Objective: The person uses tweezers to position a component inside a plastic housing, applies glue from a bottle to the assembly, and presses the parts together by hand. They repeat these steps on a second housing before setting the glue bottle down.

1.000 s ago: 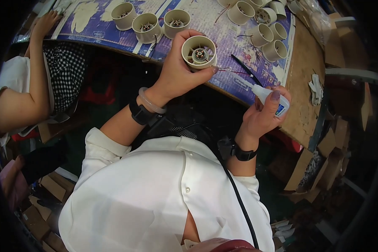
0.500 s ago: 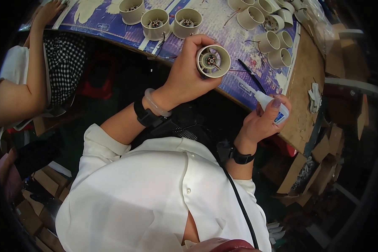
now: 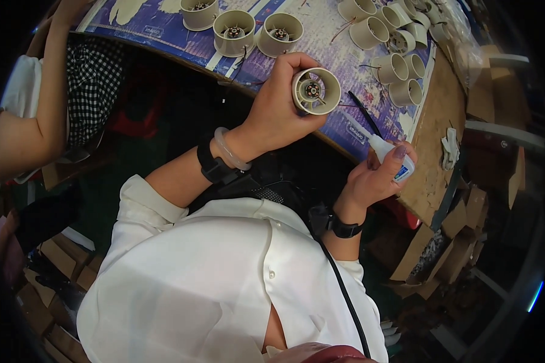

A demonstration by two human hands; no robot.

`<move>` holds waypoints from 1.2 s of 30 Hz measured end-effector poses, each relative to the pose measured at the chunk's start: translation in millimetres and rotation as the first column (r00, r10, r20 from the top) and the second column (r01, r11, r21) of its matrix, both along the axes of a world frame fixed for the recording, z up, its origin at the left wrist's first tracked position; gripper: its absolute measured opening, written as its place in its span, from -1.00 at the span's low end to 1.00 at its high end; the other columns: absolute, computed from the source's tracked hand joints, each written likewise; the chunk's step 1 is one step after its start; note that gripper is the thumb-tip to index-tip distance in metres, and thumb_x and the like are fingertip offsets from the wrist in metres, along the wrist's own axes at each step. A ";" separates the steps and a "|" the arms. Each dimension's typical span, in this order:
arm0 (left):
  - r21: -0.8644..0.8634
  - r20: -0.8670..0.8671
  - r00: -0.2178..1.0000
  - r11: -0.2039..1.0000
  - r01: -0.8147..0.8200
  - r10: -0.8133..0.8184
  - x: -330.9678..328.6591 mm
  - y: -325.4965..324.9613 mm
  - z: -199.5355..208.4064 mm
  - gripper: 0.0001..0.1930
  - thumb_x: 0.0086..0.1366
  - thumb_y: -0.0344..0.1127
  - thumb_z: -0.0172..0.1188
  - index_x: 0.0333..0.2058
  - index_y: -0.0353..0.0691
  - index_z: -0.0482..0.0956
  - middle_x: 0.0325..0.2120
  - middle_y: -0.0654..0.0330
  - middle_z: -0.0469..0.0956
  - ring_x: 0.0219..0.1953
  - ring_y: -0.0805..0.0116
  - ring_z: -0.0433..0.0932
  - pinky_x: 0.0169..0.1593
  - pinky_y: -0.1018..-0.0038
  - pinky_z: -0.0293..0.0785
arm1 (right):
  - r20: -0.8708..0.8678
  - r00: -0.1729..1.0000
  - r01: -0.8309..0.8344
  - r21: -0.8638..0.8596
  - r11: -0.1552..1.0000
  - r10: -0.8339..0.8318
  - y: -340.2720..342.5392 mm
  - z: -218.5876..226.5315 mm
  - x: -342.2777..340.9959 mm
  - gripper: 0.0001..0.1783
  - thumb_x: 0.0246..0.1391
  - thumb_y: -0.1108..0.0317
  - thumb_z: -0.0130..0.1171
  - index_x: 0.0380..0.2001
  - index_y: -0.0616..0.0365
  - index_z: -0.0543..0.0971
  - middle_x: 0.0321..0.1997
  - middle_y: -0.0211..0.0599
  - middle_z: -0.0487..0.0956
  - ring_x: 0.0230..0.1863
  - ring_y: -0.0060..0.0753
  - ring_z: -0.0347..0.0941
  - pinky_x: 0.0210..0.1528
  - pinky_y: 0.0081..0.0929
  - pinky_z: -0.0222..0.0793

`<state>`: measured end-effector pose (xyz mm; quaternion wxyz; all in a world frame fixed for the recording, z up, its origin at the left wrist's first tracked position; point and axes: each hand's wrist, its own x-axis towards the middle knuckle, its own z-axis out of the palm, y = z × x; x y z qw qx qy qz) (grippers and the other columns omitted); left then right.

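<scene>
My left hand (image 3: 283, 100) is wrapped round a cream fan housing (image 3: 332, 92), a short round tube with struts and a small motor core inside. Its open end tilts up toward me above the table's front edge. In my right hand (image 3: 375, 178) is a white glue bottle (image 3: 381, 147) with a thin clear nozzle, which points up and left toward the housing without touching it. A black pen-like tool (image 3: 363, 113) lies on the table between the two hands.
Two similar housings (image 3: 234, 48) (image 3: 279, 47) stand beyond my left hand. Several more cream tubes (image 3: 369, 33) crowd the table's far right. A co-worker's arm (image 3: 51, 100) is at the left. Cardboard boxes (image 3: 415, 254) with parts stand below right.
The housing in my left hand sits slightly further right and lower in view. The glue bottle has barely moved, and the table items have shifted slightly with the view.
</scene>
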<state>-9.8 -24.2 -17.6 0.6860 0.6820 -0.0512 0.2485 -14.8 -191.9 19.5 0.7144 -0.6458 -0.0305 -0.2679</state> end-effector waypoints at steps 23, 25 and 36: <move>0.041 0.002 1.000 0.999 0.018 -0.019 -2.3 2.3 4.1 -0.40 0.00 -0.56 0.37 -0.05 -0.23 0.19 -0.09 0.09 0.45 -0.03 0.35 0.50 0.04 0.45 0.45 | 0.139 0.989 0.093 -0.285 0.954 -0.055 -2.4 10.5 -2.5 -0.63 0.20 0.09 0.13 -0.28 0.23 0.41 -0.34 -0.30 0.44 -0.37 -0.50 0.42 -0.31 -0.60 0.38; 0.012 0.025 1.000 1.000 -0.001 0.001 -0.3 0.6 -0.4 -0.38 -0.06 -0.51 0.38 -0.04 -0.27 0.22 -0.14 0.09 0.44 -0.09 0.29 0.51 -0.01 0.43 0.46 | 0.140 0.989 0.094 -0.301 0.949 -0.054 -2.3 11.5 -3.0 -0.63 0.20 0.09 0.13 -0.28 0.24 0.41 -0.34 -0.30 0.44 -0.37 -0.49 0.42 -0.29 -0.59 0.39; -0.009 0.059 0.998 1.000 -0.008 0.008 1.6 0.2 -1.8 -0.38 -0.08 -0.49 0.38 -0.06 -0.28 0.23 -0.17 0.08 0.43 -0.11 0.24 0.51 -0.02 0.41 0.45 | 0.154 0.987 0.102 -0.325 0.940 -0.054 -0.2 14.6 -2.3 -0.65 0.20 0.13 0.13 -0.28 0.25 0.41 -0.35 -0.28 0.45 -0.36 -0.49 0.42 -0.26 -0.57 0.39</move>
